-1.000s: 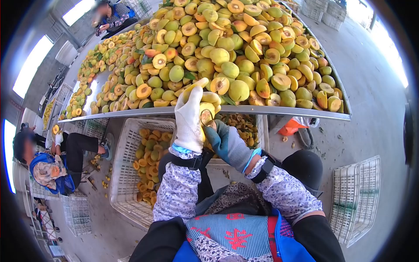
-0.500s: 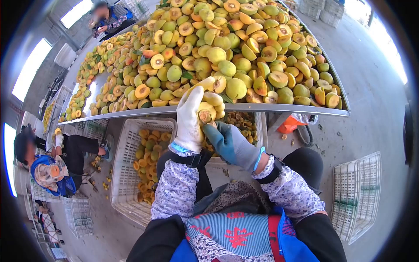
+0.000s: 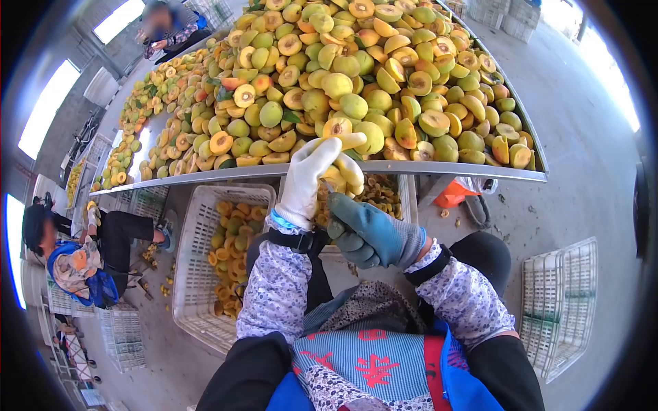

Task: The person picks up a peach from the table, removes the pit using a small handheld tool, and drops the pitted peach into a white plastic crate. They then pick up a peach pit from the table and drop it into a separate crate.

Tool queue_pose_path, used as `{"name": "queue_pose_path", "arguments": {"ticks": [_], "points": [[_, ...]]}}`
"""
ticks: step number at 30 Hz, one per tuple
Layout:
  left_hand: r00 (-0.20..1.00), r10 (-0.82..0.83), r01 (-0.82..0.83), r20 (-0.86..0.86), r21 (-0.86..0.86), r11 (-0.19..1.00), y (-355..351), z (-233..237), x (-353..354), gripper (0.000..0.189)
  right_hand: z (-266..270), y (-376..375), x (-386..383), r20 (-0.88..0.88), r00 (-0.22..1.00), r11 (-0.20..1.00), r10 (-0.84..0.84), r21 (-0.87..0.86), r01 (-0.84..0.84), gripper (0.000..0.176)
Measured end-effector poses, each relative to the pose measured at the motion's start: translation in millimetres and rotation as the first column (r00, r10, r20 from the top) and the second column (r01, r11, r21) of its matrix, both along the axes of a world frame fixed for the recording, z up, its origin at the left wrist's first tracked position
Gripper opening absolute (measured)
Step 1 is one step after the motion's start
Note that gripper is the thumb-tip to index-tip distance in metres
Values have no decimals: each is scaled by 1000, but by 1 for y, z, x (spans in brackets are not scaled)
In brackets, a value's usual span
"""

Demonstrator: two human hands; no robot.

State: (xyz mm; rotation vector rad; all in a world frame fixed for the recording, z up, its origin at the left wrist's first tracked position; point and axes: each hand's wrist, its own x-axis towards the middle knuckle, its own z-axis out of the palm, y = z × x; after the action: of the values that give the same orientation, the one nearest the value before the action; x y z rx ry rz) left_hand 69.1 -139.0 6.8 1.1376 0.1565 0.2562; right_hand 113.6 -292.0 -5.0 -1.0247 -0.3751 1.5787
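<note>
Below the table's metal edge [image 3: 384, 166], my left hand [image 3: 310, 177], in a white and yellow glove, holds a halved fruit [image 3: 334, 179] between thumb and fingers. Close beside it on the right, my right hand [image 3: 373, 231], in a blue-grey glove, is closed around a small tool, mostly hidden by the fingers, whose tip meets the fruit. A large heap of halved yellow-green fruit [image 3: 353, 105] lies on the table just beyond my hands.
A white crate [image 3: 188, 274] of fruit pieces stands below left, and another crate [image 3: 409, 198] sits under my hands. An upright crate [image 3: 558, 308] stands at right. Two people sit at left, one near [image 3: 75, 264], one far [image 3: 168, 34]. An orange bag [image 3: 452, 195] hangs beneath the table.
My right hand has turned and its fingers have curled further. The fruit in my left hand has tilted, and its cut face with the pit no longer shows clearly.
</note>
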Motion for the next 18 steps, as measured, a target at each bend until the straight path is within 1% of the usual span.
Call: {"name": "queue_pose_path", "arguments": {"ticks": [1, 2, 3, 5, 6, 9, 10, 11, 12, 13, 14, 15, 16, 17, 18], "points": [[998, 37, -34, 48, -55, 998, -1, -5, 1, 49, -1, 1, 0, -15, 1000, 1000, 7, 22, -6, 54], [994, 24, -3, 111, -184, 983, -4, -10, 5, 52, -3, 2, -2, -32, 999, 999, 13, 45, -11, 54], [994, 53, -38, 91, -159, 987, -3, -11, 7, 53, -3, 4, -3, -50, 999, 998, 19, 69, -15, 54], [992, 117, -111, 48, -117, 987, -6, -11, 10, 53, -1, 5, -4, -12, 1000, 999, -19, 39, 20, 55], [987, 147, -132, 64, -197, 971, -10, -11, 10, 52, 0, 4, -4, 8, 999, 999, -39, 25, 39, 56], [961, 263, -203, 82, -431, 879, -10, -12, 14, 46, -10, 5, -1, -61, 997, 994, -39, 100, 45, 53], [957, 243, -107, 160, -583, 805, 12, -28, 17, 38, -15, 5, -2, 152, 986, 997, -63, 49, 56, 51], [935, 308, -136, 174, -625, 768, 21, -24, 14, 35, -20, 4, -5, 355, 932, 997, -74, 1, 78, 50], [899, 419, -297, 130, -522, 799, 29, -19, 8, 35, -27, 3, -6, 546, 835, 993, -72, -38, 110, 48], [842, 529, -450, 105, -403, 797, 35, -9, 0, 35, -43, 1, -1, 713, 694, 985, -97, -30, 169, 45], [793, 602, -550, 97, -313, 774, 43, -1, -12, 36, -66, -1, 5, 846, 522, 975, -113, -7, 224, 43], [735, 671, -642, 100, -219, 735, 54, 6, -27, 36, -77, -2, 10, 938, 324, 962, -121, 31, 271, 41], [732, 673, -633, 101, -262, 728, 75, 3, -45, 36, -70, -1, 11, 918, 339, 943, -207, 95, 318, 41], [728, 678, -627, 101, -302, 718, 98, -3, -63, 37, -67, 1, 11, 909, 323, 932, -263, 153, 329, 39], [734, 677, -634, 56, -300, 713, 114, -5, -77, 39, -64, 4, 11, 897, 306, 917, -319, 211, 337, 38]]}}
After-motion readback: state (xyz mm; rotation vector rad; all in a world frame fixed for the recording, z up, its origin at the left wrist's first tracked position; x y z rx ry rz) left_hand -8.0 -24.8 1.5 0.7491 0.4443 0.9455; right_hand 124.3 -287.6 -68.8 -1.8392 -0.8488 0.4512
